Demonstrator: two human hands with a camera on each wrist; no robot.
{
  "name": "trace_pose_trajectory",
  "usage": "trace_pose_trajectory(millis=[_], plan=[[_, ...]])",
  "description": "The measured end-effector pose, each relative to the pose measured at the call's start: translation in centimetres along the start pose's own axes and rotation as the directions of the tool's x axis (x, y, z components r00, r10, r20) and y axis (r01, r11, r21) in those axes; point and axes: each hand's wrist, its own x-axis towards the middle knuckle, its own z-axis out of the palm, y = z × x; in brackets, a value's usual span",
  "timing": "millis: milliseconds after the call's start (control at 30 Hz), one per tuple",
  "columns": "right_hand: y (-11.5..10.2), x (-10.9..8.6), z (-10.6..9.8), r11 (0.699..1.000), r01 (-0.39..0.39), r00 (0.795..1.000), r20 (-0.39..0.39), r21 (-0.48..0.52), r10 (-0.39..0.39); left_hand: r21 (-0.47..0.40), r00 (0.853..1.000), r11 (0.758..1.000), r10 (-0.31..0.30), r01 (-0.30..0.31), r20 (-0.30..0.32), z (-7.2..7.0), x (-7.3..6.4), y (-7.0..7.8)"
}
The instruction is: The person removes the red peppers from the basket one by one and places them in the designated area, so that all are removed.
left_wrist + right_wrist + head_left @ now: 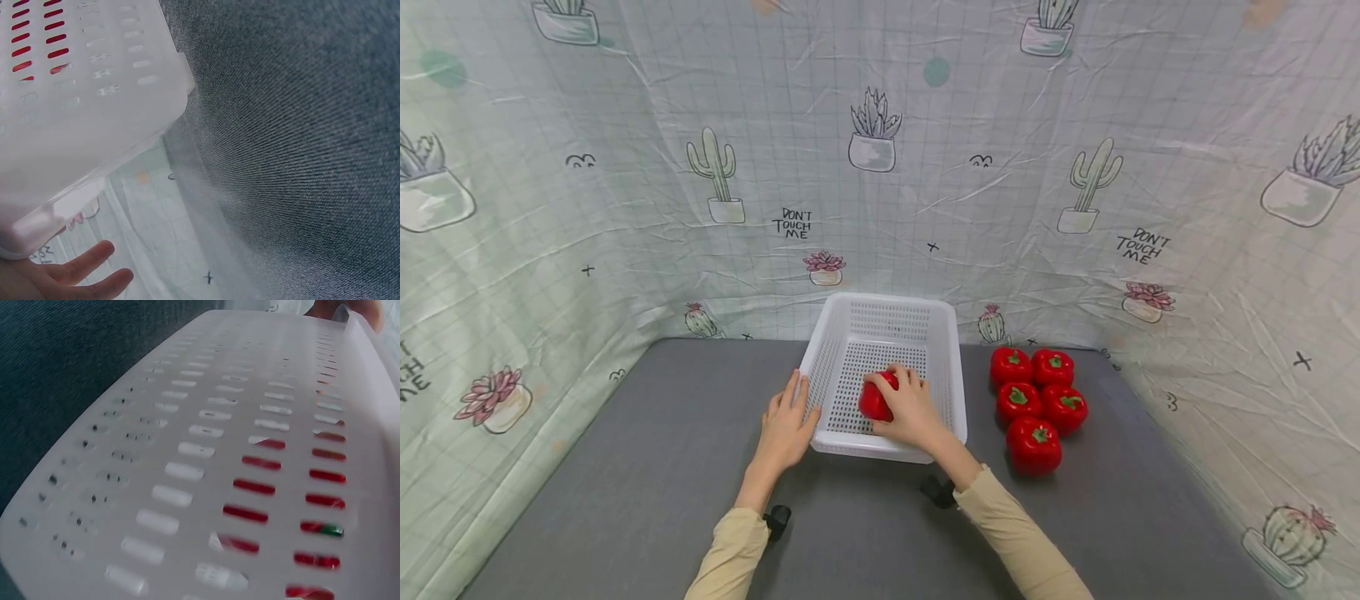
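Note:
My right hand [913, 410] reaches over the near right side of a white slotted plastic basket [957, 375]. Its curled fingers and thumb grip a red bell pepper [874, 403] inside, low over the basket's slotted floor. In the right wrist view, red and a bit of green show through the wall's slots. At the basket's near left side, my left hand [786, 429] rests against the rim with fingers stretched forward. Two straight fingers of the left hand [84, 275] appear beside the basket's wall [112, 119] in the left wrist view.
Several red bell peppers [1034, 446] with green stems are grouped on the grey table [662, 467], right of the basket. A cactus-print curtain [910, 233] hangs behind the table and along both sides, close to the basket's far end.

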Motion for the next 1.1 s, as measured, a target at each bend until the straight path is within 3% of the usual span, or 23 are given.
trace_pose_trajectory(millis=[333, 1100], plan=[[1.3, -1.6, -1.4, 0.999, 0.029, 0.995, -0.091, -0.038, -0.032, -0.019, 1.000, 1.000, -0.012, 0.012, 0.022, -0.1, -0.1, 0.0], [4.5, -5.7, -5.7, 0.996, 0.074, 0.980, -0.182, -0.055, -0.083, -0.010, 1.000, 1.000, -0.012, 0.012, 0.010, 0.0, 0.0, -0.1]])
